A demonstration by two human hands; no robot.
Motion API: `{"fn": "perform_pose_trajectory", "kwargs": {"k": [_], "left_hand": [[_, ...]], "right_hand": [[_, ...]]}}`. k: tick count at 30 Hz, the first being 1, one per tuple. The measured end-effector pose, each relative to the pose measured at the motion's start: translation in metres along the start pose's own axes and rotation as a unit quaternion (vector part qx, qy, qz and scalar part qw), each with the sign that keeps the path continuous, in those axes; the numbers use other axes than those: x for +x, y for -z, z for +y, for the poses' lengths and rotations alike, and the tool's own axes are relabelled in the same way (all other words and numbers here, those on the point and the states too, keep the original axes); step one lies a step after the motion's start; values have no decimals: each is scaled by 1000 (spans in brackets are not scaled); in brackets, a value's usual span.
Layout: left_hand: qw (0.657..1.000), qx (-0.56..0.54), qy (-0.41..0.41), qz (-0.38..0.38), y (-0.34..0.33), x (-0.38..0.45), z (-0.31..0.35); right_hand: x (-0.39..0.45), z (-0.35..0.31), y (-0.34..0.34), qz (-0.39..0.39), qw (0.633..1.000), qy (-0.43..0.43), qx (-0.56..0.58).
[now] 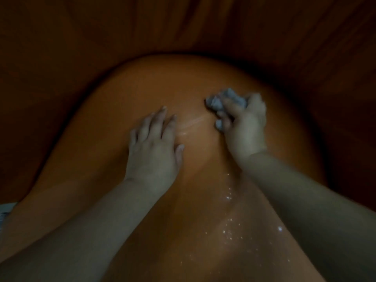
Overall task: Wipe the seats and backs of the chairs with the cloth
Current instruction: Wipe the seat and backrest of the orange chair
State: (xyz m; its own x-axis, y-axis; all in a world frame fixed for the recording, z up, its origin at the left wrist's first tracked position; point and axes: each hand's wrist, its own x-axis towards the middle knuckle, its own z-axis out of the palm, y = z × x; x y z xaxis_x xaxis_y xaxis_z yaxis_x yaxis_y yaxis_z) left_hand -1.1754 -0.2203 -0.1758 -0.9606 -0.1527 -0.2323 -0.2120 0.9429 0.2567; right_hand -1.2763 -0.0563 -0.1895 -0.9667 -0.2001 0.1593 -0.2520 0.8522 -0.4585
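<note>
An orange moulded chair surface point(126, 102) fills the middle of the head view, rounded at its far edge. My right hand point(244, 125) is closed around a crumpled pale grey cloth point(221, 99) and presses it on the chair right of centre. My left hand point(152, 143) lies flat on the chair with its fingers spread, holding nothing. A wet streak point(191, 124) shows between the two hands. Small water droplets point(230, 195) glisten on the surface between my forearms.
Dark reddish-brown floor or backdrop point(183, 23) surrounds the chair beyond its far edge and at both sides. A bit of light fabric point(6, 212) peeks in at the left edge. The scene is dim.
</note>
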Motion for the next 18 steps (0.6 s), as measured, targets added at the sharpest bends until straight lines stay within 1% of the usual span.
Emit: {"fn": "perform_pose_trajectory", "kwargs": {"k": [1,3,4,5,6,7,8,9,10,11,12,14,16,17,18], "left_hand": [[1000,0,-4,-3,-1,1,5],[1000,2,-15,-5,-3,2,13],[1000,5,-23,-6,-3,2,17],[999,9,-30,-7,-4,1,19],[999,12,-34,-7,-5,1,21],[999,15,-35,-5,-5,0,21],[999,16,-35,-3,-6,0,21],[999,18,-35,-1,-7,-1,21],[999,21,-33,1,-9,-2,21],[999,25,-32,1,-10,-3,21],[999,30,-31,1,-11,-4,22],[999,42,-30,-3,-13,-6,24],[998,58,-33,-5,-14,-9,25],[997,67,-35,-5,-14,-10,24],[997,75,-37,-5,-14,-12,23]], "right_hand": [[-14,-3,2,-11,1000,13,12],[-37,-2,10,-87,989,118,2],[-36,7,15,-106,984,140,-13],[-30,19,21,-108,986,126,-21],[-20,33,25,-85,993,78,-19],[-9,48,26,-40,999,4,-13],[0,62,27,21,997,-78,-5],[4,65,28,58,987,-147,-18],[0,60,28,73,979,-189,-1],[-10,49,24,66,980,-186,15],[-24,37,21,45,989,-141,24],[-51,16,21,-10,999,-22,49],[-60,21,26,-73,995,68,16],[-55,32,30,-77,994,73,-4],[-48,46,33,-60,997,47,-11]]}}
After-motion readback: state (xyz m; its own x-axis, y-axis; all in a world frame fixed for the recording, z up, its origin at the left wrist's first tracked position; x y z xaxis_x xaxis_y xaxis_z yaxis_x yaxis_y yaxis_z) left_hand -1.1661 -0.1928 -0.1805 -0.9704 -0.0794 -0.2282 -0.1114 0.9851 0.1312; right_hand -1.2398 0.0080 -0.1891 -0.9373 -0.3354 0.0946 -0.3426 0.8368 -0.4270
